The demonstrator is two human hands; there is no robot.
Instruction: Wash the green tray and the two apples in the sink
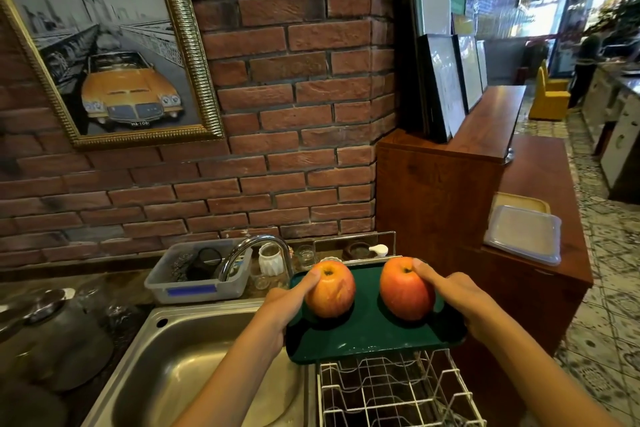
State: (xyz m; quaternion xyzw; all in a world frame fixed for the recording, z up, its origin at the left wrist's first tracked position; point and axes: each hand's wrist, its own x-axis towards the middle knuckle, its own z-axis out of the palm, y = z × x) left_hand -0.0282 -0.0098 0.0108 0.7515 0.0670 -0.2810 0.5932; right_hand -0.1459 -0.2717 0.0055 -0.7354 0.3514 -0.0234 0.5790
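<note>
A dark green tray (367, 333) is held level above the white wire dish rack, just right of the steel sink (194, 357). Two red-orange apples stand on it: the left apple (330, 289) and the right apple (405, 289). My left hand (289, 302) grips the tray's left edge, its thumb pressed against the left apple. My right hand (460, 298) grips the tray's right edge, its thumb resting on top of the right apple. The fingers under the tray are hidden.
A chrome tap (256, 250) arches over the sink. Behind it stand a clear plastic bin (197, 284), a white cup (272, 258) and small glasses. A wire dish rack (394, 392) sits below the tray. A wooden counter (540, 204) with plastic lids lies right; metal pots at left.
</note>
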